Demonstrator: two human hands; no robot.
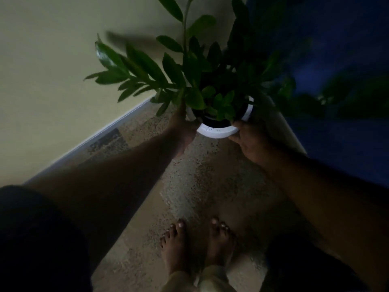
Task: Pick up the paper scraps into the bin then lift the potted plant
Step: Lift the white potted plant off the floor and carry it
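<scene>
Pot's [219, 131] body hidden below its rim; right-side leaves [347, 95] blurred, dim; top fronds cut off.

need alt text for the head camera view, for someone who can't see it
Seen from above in dim light, a person's left hand and right hand grip opposite sides of a white pot holding a leafy green plant. Their bare feet stand on speckled floor beside a pale wall.

Dim room: pale wall [52, 70], speckled floor [210, 186], blue surface [347, 60] right.
</scene>
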